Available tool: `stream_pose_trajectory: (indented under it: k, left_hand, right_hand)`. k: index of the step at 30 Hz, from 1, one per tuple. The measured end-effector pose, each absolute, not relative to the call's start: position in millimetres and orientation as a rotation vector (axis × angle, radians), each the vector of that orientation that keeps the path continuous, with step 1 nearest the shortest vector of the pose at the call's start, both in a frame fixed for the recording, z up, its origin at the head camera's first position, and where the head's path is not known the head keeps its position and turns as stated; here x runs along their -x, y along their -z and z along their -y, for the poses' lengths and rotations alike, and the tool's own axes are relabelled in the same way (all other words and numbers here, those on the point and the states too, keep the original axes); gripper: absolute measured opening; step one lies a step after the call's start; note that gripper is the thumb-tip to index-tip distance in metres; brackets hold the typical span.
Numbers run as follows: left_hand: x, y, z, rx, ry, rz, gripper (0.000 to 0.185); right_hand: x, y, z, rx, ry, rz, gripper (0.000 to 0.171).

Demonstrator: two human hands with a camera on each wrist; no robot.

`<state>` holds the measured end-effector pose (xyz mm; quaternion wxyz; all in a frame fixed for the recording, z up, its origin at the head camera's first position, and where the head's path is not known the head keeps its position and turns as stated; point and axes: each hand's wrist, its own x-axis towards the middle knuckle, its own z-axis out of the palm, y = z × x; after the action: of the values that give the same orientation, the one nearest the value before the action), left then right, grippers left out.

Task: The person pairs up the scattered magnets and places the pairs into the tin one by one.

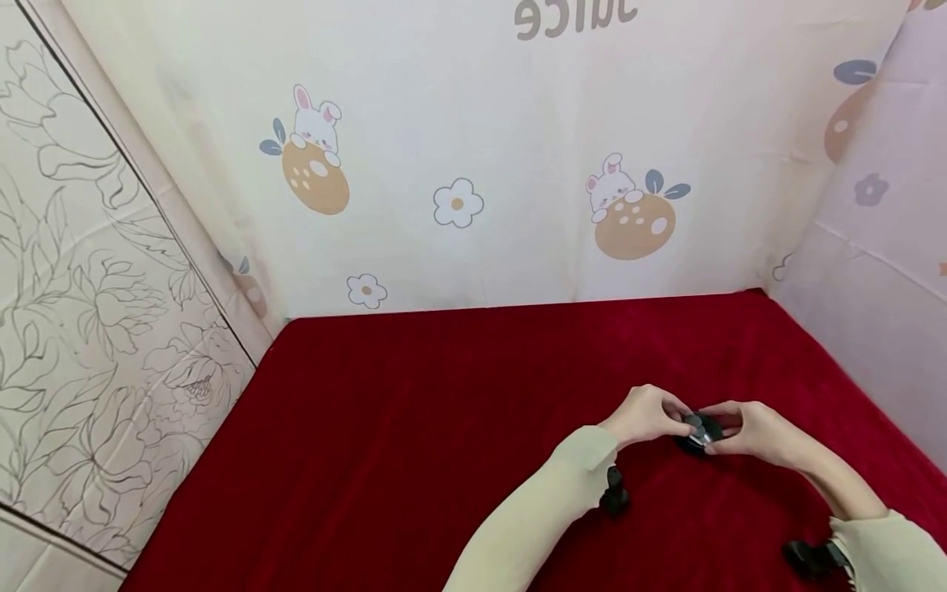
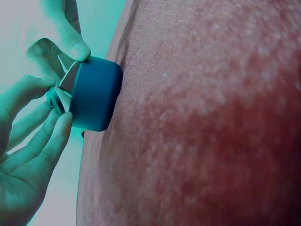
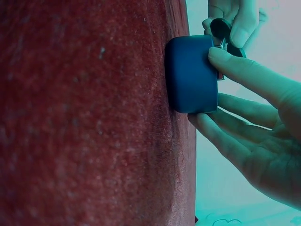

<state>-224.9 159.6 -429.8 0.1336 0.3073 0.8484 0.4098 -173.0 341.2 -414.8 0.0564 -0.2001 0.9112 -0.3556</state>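
A small dark container [image 1: 692, 447] with rounded lower edges stands on the red cloth, between both hands. My right hand [image 1: 758, 433] holds it by its sides, with the thumb near the rim in the right wrist view. My left hand [image 1: 645, 415] pinches a small dark round disc [image 2: 55, 100] just above the container's top. Thin, shiny pieces [image 2: 69, 79] stick up from that top, between the two hands. A dark round part [image 3: 220, 28] shows by the left fingers in the right wrist view. What lies inside the container is hidden.
Red velvety cloth [image 1: 414, 444] covers the table. A pale printed curtain [image 1: 518, 123] hangs behind it and another pale sheet [image 1: 873, 247] on the right. At left stands a panel with flower line drawings [image 1: 81, 288]. Black wrist devices [image 1: 614, 492] sit at both sleeves.
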Motion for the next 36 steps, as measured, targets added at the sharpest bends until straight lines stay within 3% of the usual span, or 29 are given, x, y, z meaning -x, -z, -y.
stream_pose_trajectory:
  k: [16,36]
  left_hand:
    - [223,431,-161,-0.905,-1.190,-2.495,0.021]
    - [226,416,-103,-1.045,-0.940,-2.507,0.024]
  right_hand:
    - [173,415,-340,0.578,1.063,-2.748,0.053]
    - [171,410,-341,0.633,1.088,-2.737,0.048]
